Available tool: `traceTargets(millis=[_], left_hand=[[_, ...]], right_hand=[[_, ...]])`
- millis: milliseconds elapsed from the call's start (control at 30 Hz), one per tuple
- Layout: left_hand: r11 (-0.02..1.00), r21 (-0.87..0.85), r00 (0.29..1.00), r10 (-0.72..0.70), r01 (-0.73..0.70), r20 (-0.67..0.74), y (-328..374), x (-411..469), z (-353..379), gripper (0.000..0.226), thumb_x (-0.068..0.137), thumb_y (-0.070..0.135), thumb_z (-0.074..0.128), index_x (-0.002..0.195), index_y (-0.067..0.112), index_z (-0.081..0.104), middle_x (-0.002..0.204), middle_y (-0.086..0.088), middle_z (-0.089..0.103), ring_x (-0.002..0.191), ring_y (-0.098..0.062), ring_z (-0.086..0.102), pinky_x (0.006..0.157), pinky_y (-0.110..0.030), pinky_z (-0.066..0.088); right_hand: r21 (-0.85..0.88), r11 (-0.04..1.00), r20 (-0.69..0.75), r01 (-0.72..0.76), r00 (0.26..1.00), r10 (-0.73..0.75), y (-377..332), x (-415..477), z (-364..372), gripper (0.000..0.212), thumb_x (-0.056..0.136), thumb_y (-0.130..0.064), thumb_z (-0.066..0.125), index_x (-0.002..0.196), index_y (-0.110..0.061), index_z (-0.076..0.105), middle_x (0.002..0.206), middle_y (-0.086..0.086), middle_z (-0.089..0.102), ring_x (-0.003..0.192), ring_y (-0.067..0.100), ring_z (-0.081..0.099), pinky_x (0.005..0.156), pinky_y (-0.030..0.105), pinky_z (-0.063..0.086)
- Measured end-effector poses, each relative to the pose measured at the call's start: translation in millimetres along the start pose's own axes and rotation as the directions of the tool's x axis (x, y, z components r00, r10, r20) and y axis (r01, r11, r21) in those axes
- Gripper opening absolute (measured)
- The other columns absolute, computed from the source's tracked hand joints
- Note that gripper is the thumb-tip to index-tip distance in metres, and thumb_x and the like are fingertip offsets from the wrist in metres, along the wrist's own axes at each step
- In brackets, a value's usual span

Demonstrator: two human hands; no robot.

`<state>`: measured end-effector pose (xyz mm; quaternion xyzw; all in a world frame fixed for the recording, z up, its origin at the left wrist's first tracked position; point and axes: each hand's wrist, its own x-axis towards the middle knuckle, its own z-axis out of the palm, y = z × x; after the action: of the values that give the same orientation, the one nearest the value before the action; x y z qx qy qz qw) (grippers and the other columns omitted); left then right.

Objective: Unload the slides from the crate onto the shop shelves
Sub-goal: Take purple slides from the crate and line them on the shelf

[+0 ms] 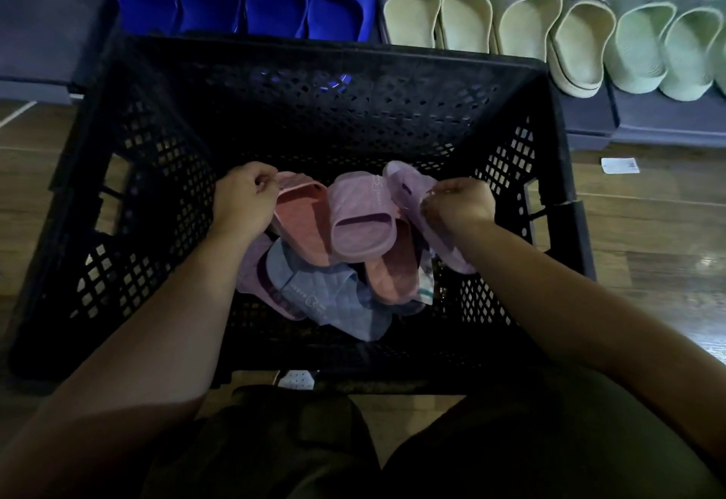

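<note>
Black perforated plastic crate (353, 62), loose pile inside. Left hand (241, 196) curled round pink foam slide (302, 219) at its rim; right hand (457, 204) gripping lilac foam slide (404, 180) by its edge. Likely light, bendy, non-slip; the strap is the best hold. Dark grey shelf (585, 121) beyond, carrying a row of displayed slides (463, 7)

The crate (322, 113) stands on the floor (648, 231) at frame centre. A heap of slides (353, 231) lies inside it, lower middle. The left hand (243, 196) grips the heap's left edge and the right hand (459, 204) its right edge. Behind the crate, along the top, a row of slides (463, 7) rests on the shelf (589, 121). A paper tag (620, 165) lies on the floor at right.
</note>
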<state>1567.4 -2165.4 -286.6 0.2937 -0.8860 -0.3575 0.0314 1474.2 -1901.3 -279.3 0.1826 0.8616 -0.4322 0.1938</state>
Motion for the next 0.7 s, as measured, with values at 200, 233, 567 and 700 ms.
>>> traceTargets(millis=[200, 233, 567, 700], left_hand=[[1.0, -0.009, 1.0, 0.016, -0.016, 0.005, 3, -3, 0, 0.024, 0.093, 0.016, 0.055, 0.113, 0.01, 0.067, 0.116, -0.01, 0.066, 0.104, -0.022, 0.062, 0.084, -0.017, 0.038], [1.0, -0.008, 1.0, 0.023, -0.023, 0.005, 4, -4, 0, 0.024, 0.093, 0.016, 0.055, 0.112, 0.01, 0.067, 0.115, -0.01, 0.067, 0.104, -0.022, 0.062, 0.083, -0.017, 0.038], [1.0, -0.013, 1.0, 0.023, -0.023, 0.001, 3, -1, -2, 0.027, 0.091, 0.014, 0.053, 0.114, 0.011, 0.067, 0.117, -0.009, 0.066, 0.105, -0.02, 0.06, 0.084, -0.016, 0.037], [1.0, -0.028, 0.999, 0.01, -0.012, -0.041, 0, 4, -3, 0.028, 0.093, 0.016, 0.05, 0.115, 0.011, 0.067, 0.117, -0.009, 0.065, 0.104, -0.021, 0.06, 0.086, -0.019, 0.039]], right_hand=[[0.008, 0.997, -0.031, -0.071, 0.997, 0.071, 14, 9, 0, 0.033, 0.079, -0.025, 0.076, 0.106, -0.008, 0.065, 0.086, 0.004, 0.068, 0.071, 0.016, 0.063, 0.062, 0.023, 0.044], [0.029, 0.997, -0.039, -0.072, 0.997, 0.073, 15, 11, 1, 0.042, 0.078, -0.019, 0.077, 0.116, -0.009, 0.062, 0.097, 0.005, 0.065, 0.082, 0.019, 0.061, 0.067, 0.024, 0.043], [0.623, 0.772, 0.027, -0.125, 0.99, 0.139, -5, -15, 8, 0.042, 0.076, 0.014, 0.065, 0.112, -0.008, 0.068, 0.084, 0.004, 0.065, 0.045, 0.001, 0.052, 0.05, 0.017, 0.046], [0.67, 0.742, 0.067, -0.021, 0.997, -0.033, -24, -37, 9, 0.041, 0.078, 0.018, 0.056, 0.108, -0.007, 0.067, 0.068, 0.001, 0.059, 0.035, -0.003, 0.045, 0.04, 0.012, 0.037]])
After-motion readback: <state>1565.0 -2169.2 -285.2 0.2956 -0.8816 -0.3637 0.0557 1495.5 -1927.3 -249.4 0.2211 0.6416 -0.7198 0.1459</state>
